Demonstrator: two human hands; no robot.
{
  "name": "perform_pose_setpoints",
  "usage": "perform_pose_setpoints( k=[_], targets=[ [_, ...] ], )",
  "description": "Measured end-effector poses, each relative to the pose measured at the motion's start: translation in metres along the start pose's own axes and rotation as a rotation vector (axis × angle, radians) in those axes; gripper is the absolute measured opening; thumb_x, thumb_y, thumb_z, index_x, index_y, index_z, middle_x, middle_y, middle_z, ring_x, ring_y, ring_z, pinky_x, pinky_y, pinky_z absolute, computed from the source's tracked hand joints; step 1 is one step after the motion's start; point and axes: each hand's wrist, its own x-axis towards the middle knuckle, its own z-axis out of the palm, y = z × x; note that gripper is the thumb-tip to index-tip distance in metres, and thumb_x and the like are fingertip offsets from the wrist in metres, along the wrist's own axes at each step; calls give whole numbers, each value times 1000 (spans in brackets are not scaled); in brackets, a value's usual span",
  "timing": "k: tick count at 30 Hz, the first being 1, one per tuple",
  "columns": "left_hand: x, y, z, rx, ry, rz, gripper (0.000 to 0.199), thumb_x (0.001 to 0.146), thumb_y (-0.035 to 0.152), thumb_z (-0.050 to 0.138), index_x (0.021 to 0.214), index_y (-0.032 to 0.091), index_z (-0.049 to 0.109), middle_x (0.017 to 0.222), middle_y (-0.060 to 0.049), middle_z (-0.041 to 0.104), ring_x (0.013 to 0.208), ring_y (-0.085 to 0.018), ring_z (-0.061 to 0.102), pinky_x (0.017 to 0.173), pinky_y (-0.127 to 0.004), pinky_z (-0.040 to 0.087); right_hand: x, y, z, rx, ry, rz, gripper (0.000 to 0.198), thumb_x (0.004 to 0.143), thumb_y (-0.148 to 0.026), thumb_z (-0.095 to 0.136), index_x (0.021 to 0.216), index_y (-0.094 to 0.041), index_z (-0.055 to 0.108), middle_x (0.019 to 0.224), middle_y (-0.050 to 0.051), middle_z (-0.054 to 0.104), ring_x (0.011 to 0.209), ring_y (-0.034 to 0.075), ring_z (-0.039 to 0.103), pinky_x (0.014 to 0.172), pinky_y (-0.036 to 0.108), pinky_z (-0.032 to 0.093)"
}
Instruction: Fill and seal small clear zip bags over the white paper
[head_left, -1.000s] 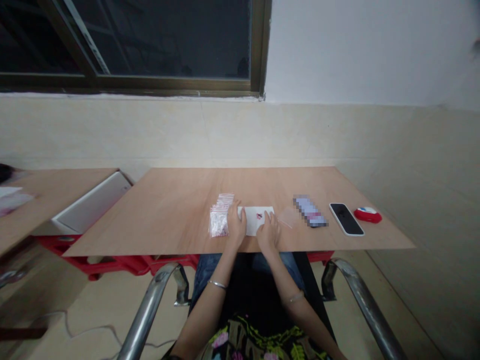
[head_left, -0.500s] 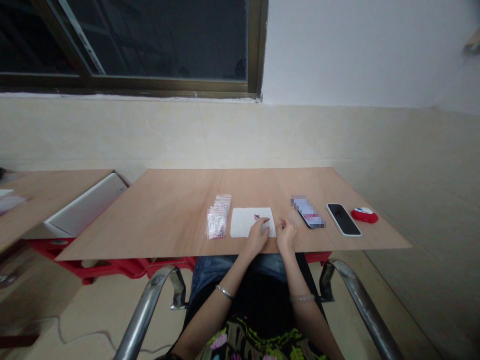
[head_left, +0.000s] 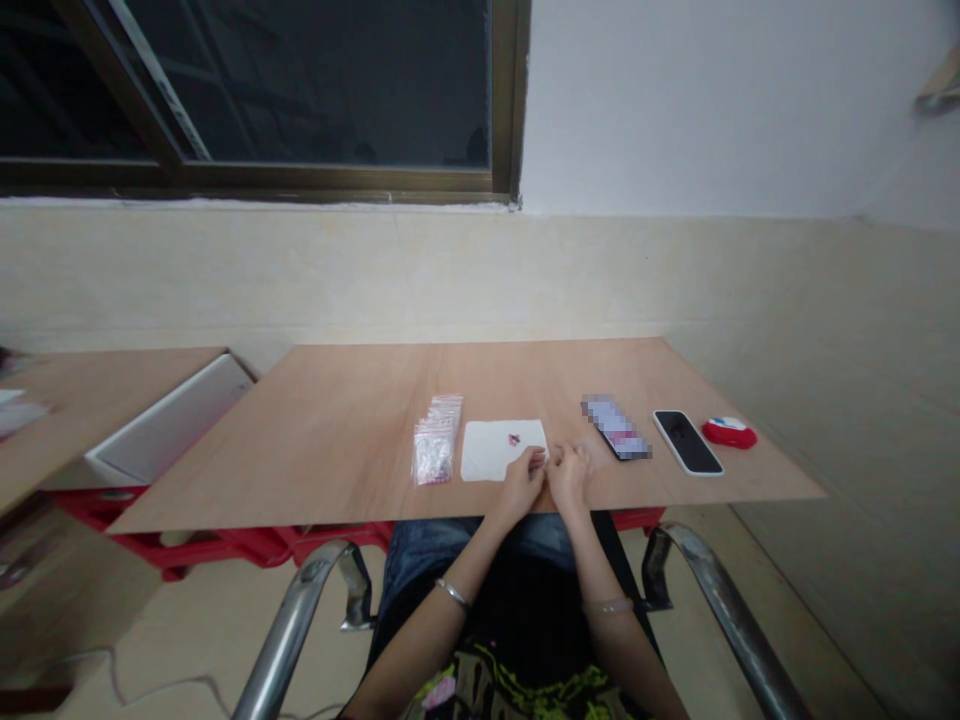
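Close together at the table's near edge are my two hands. The fingers of my left hand are curled in a pinch over the right edge of a white sheet. Facing it, my right hand is closed too, its fingertips almost meeting the left ones. Whatever they pinch is too small to make out. On the sheet, just beyond my left fingers, lies a small pile of dark red and pink bits. Left of the sheet, clear zip bags lie in an overlapping stack, with reddish contents in the nearest.
Right of my hands lie a phone with a lit, blurred screen, a white-edged phone and a red-and-white object. A white box stands between this wooden table and another at left. Metal armrests flank me.
My left hand has moved right, off the middle of the sheet, and its fingers have closed beside my right hand. The small pile now shows more fully.
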Motion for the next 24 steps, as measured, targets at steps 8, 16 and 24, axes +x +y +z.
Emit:
perform_pose_setpoints(
  k=[8,16,24],
  targets=[
    [1,-6,-1,-11,29,-13,28,74,4,48,100,14,55,97,-9,63,90,-15,61,85,-35,49,4,6,7,187,36,-5,29,75,-10,41,92,-10,65,91,13,58,81,21,54,74,31,42],
    [4,-13,0,-66,51,-46,23,75,8,52,97,14,57,96,-9,64,89,-15,62,84,-35,50,8,10,4,538,93,122,21,65,-17,50,81,-11,64,84,10,59,69,18,55,69,32,46],
    [10,8,0,-215,71,-85,20,80,25,55,94,13,59,96,-10,66,90,-17,62,85,-33,48,11,-4,6,898,45,233,27,64,-30,57,81,-9,59,70,9,65,62,20,62,56,32,50]
  ],
)
